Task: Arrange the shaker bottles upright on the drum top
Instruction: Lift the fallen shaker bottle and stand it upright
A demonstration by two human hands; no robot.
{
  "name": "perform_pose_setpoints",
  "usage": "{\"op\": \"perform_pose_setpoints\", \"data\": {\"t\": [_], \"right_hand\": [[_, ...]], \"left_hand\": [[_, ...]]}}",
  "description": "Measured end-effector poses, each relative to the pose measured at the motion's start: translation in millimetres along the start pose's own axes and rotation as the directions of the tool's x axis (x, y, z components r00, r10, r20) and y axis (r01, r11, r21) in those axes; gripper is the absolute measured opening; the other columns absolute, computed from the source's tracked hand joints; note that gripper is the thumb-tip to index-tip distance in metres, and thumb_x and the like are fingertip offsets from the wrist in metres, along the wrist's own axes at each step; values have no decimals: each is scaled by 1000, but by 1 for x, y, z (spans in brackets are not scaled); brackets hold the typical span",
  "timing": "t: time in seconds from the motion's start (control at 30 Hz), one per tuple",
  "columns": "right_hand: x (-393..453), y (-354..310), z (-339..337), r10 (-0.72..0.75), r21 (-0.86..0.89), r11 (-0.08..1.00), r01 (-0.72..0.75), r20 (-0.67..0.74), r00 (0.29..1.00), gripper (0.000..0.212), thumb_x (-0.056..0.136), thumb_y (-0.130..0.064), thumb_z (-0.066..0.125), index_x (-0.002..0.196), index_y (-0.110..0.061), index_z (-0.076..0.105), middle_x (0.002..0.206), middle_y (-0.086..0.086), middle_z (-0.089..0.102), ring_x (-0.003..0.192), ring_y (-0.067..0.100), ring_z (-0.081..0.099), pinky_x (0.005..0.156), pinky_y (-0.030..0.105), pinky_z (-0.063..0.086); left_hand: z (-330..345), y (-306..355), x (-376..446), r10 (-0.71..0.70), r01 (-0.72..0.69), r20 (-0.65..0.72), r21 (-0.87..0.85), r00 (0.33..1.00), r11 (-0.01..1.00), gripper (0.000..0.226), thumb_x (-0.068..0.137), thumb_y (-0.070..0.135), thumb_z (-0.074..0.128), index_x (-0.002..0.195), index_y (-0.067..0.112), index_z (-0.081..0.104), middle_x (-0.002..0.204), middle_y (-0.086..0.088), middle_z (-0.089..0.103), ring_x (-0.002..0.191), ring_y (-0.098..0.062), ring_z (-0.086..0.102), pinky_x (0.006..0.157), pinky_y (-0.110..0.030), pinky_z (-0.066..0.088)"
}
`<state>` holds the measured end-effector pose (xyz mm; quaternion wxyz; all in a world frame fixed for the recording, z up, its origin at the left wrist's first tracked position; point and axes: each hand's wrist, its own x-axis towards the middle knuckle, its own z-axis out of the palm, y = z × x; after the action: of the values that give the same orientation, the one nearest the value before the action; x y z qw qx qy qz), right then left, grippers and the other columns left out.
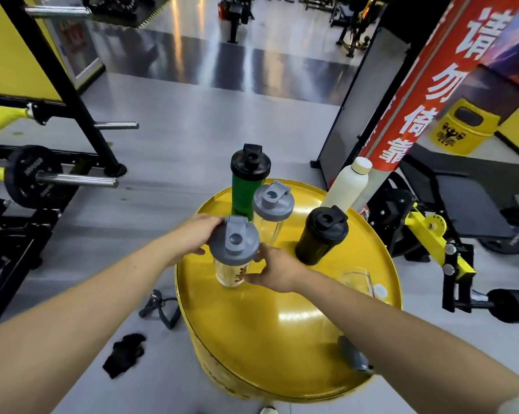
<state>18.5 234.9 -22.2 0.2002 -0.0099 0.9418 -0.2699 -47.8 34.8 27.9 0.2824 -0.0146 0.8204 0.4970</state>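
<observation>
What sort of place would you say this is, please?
Most likely a gym: a chrome barbell sleeve with a black weight plate, a black padded bench, and shaker bottles on a yellow metal drum top.

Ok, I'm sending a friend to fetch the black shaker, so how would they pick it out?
Find the yellow drum top in the gym. The black shaker stands upright toward its right side, in front of the white bottle. It is the only bottle black all over; the green shaker shares just the black lid.
</observation>
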Motion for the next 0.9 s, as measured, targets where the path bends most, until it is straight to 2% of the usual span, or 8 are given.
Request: {"op": "perform_pose_setpoints", "data": {"t": [0.17, 0.3, 0.37, 0.43, 0.57, 0.7, 0.8, 0.9], "right_hand": [[-17, 0, -34, -26, -167, 986, 23, -14, 1000, 61, 89, -42, 68, 141, -20, 46, 120, 0, 68, 102, 24, 65, 85, 38, 54], [-37, 10, -55, -69, -242, 969, 50, -71, 995, 37, 94, -33, 61, 129, -21, 60, 110, -2, 73, 97, 22, 66, 83, 36, 54], [-48, 21, -63, -85, -259, 964, 54, -107, 991, 30, 95, -26, 59, 123, -21, 64, 105, -2, 74, 92, 21, 67, 78, 35, 55], [-61, 36, -69, -88, -290, 956, 49, -124, 988, 28, 93, -20, 56, 118, -22, 66, 98, -3, 74, 87, 21, 67, 73, 37, 56], [-91, 60, -78, -65, -423, 906, 22, -87, 994, 39, 90, -9, 51, 123, -25, 65, 110, -2, 70, 95, 23, 64, 76, 38, 54], [-122, 92, -83, -27, -576, 817, 37, 25, 999, 63, 82, 4, 52, 136, -29, 55, 132, 1, 59, 115, 25, 55, 88, 41, 51], [-137, 121, -83, -47, -716, 686, 130, 134, 990, 69, 85, -5, 64, 146, -32, 44, 148, 1, 45, 131, 28, 43, 96, 39, 46], [-145, 148, -80, -43, -784, 580, 220, 241, 970, 71, 92, -16, 63, 152, -36, 31, 162, 0, 25, 146, 29, 24, 104, 41, 40]], "left_hand": [[2, 22, 5, 326, -288, -126, 247, 937, 925, 26, 83, 15, 44, 97, 25, 64, 116, -8, 71, 110, -28, 62, 99, -46, 50], [17, 44, -1, 643, -499, -162, 499, 749, 708, 25, 93, 8, 47, 103, 15, 69, 112, -8, 71, 106, -28, 62, 93, -43, 50], [31, 57, -11, 749, -593, -101, 545, 655, 593, 17, 92, 15, 53, 101, 15, 68, 104, -4, 70, 100, -25, 61, 84, -38, 48], [50, 68, -23, 802, -689, 16, 523, 597, 502, 13, 91, 19, 57, 99, 16, 67, 97, 1, 68, 94, -20, 59, 78, -33, 46], [93, 80, -38, 728, -765, 289, 420, 622, 487, 15, 95, 26, 56, 101, 21, 69, 89, 7, 68, 83, -13, 61, 74, -36, 53], [136, 78, -42, 550, -726, 475, 463, 687, 507, 19, 97, 33, 54, 107, 24, 67, 91, 9, 68, 83, -14, 61, 74, -36, 52], [162, 72, -40, 418, -687, 549, 522, 724, 505, 26, 98, 39, 52, 113, 23, 66, 102, 5, 69, 92, -17, 61, 81, -39, 53], [185, 66, -32, 269, -643, 597, 598, 756, 479, 35, 98, 46, 49, 121, 23, 63, 115, 2, 67, 99, -17, 57, 84, -34, 48]]}}
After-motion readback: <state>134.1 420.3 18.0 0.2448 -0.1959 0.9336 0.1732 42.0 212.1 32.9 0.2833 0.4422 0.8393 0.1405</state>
